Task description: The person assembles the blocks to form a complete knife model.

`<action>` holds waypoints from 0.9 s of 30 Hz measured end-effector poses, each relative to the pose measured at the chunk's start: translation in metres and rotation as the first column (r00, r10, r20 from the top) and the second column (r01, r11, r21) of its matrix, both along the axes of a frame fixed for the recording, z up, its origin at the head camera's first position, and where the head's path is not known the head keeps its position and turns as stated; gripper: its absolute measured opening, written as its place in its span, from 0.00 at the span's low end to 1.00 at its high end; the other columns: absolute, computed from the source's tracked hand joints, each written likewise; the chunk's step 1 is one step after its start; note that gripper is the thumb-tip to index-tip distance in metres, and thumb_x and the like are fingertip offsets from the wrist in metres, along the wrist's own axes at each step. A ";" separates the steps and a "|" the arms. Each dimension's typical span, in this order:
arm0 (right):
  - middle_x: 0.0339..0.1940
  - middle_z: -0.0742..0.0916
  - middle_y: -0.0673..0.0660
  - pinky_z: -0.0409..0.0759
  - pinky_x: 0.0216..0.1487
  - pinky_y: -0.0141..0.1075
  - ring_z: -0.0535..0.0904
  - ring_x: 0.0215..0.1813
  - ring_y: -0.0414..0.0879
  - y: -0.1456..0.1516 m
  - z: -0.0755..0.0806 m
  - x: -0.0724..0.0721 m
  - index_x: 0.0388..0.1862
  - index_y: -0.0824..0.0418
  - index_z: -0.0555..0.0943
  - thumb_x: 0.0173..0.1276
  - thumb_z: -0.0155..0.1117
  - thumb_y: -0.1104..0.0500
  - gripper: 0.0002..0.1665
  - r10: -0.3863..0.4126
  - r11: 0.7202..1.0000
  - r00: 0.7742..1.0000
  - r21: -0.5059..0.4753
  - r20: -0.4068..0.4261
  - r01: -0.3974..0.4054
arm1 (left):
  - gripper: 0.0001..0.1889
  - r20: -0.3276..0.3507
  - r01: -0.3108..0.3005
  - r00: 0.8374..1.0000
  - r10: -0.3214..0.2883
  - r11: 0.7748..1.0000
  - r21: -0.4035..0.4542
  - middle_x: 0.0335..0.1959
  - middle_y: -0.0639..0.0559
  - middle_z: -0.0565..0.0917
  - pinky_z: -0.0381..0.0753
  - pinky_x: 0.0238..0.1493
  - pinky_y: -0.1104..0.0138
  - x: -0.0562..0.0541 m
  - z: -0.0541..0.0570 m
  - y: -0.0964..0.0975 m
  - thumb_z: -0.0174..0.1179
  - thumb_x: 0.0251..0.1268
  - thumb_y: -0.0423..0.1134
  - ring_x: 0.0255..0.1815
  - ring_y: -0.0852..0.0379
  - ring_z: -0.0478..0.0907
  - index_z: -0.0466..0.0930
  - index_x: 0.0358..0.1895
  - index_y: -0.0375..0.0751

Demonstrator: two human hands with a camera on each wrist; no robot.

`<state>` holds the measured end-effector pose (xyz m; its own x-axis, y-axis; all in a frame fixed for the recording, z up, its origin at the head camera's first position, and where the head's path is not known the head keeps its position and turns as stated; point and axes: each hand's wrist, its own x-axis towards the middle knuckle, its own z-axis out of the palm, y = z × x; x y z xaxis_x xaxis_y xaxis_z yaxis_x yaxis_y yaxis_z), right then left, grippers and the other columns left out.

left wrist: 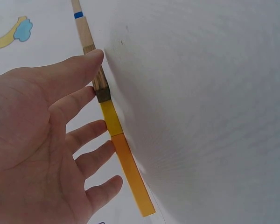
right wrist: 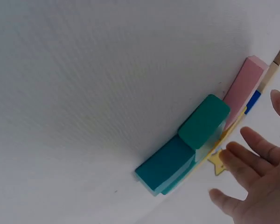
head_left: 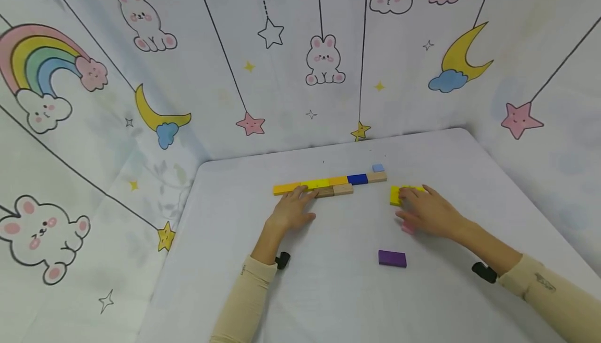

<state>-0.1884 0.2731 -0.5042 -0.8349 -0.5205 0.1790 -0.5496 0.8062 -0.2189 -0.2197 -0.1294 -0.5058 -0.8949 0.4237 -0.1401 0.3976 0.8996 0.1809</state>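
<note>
On a white-covered worktop (head_left: pixel 328 296), a person's hands work at coloured blocks. A long row (head_left: pixel 338 181) of 5 blocks runs sideways, its right end slightly farther from the person; a shorter row (head_left: pixel 334 191), showing 2 wooden pieces, lies along its near side. The left hand (head_left: pixel 291 211) reaches the left part of these rows. To their right, across a bare gap, sits a yellow block (head_left: pixel 394 196) at the right hand (head_left: pixel 429 211), with a pink block (right wrist: pixel 245 88) and teal blocks (right wrist: pixel 165 161) nearby. Any move between this cluster and the rows seems to turn on that sideways gap, and the right hand is nearer the cluster.

The left hand is spread, thumb well apart from its fingers, gripping nothing; its fingertips meet the row's edge. The right hand reaches in low, palm down, its fingers loosely extended; no grip shows, though I cannot tell whether its fingertips touch a block. A purple block (head_left: pixel 392 258) lies nearer the person, between the forearms, its long side also running sideways.
</note>
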 end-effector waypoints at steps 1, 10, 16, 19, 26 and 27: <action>0.56 0.88 0.64 0.63 0.73 0.71 0.82 0.62 0.64 0.001 -0.001 0.001 0.63 0.68 0.77 0.70 0.74 0.50 0.31 0.004 1.000 1.000 -0.004 0.000 -0.004 | 0.38 0.000 0.000 1.000 0.000 1.000 -0.001 0.83 0.45 0.58 0.54 0.83 0.46 0.000 0.000 0.000 0.62 0.76 0.54 0.81 0.40 0.60 0.58 0.84 0.58; 0.63 0.86 0.66 0.62 0.74 0.70 0.79 0.67 0.65 0.007 0.001 0.003 0.65 0.66 0.81 0.73 0.71 0.47 0.31 0.013 1.000 0.999 0.025 0.048 -0.014 | 0.37 0.002 -0.007 1.000 0.007 1.000 -0.001 0.83 0.44 0.59 0.55 0.82 0.46 0.001 0.001 0.001 0.62 0.76 0.53 0.81 0.41 0.60 0.59 0.84 0.57; 0.66 0.84 0.64 0.65 0.74 0.67 0.76 0.71 0.66 0.010 0.002 -0.001 0.63 0.64 0.84 0.74 0.69 0.44 0.30 0.042 0.998 0.998 0.049 0.052 -0.044 | 0.37 -0.002 -0.003 1.000 0.003 1.000 0.004 0.82 0.44 0.59 0.55 0.82 0.47 0.001 0.001 0.001 0.62 0.76 0.53 0.81 0.41 0.61 0.59 0.83 0.57; 0.67 0.84 0.64 0.65 0.75 0.66 0.75 0.72 0.66 0.010 0.002 -0.002 0.63 0.63 0.84 0.74 0.69 0.43 0.30 0.055 0.997 0.996 0.050 0.064 -0.058 | 0.37 -0.009 -0.006 1.000 0.006 1.000 -0.004 0.82 0.44 0.59 0.56 0.82 0.47 0.000 0.000 0.000 0.62 0.76 0.53 0.80 0.41 0.61 0.60 0.83 0.58; 0.70 0.81 0.65 0.69 0.73 0.65 0.72 0.74 0.67 0.006 0.001 -0.002 0.65 0.64 0.83 0.70 0.74 0.44 0.33 0.097 0.994 0.994 0.037 0.052 -0.098 | 0.37 -0.004 -0.010 1.000 0.010 1.000 -0.005 0.83 0.45 0.58 0.55 0.83 0.47 0.001 0.000 0.001 0.62 0.76 0.54 0.81 0.42 0.60 0.59 0.84 0.58; 0.70 0.81 0.65 0.70 0.72 0.64 0.72 0.74 0.67 0.005 0.000 -0.002 0.65 0.64 0.83 0.69 0.75 0.44 0.34 0.102 0.994 0.993 0.028 0.051 -0.104 | 0.37 -0.001 -0.011 1.000 0.011 1.000 -0.001 0.83 0.44 0.58 0.55 0.83 0.47 0.001 0.000 0.001 0.62 0.76 0.53 0.81 0.41 0.60 0.59 0.84 0.58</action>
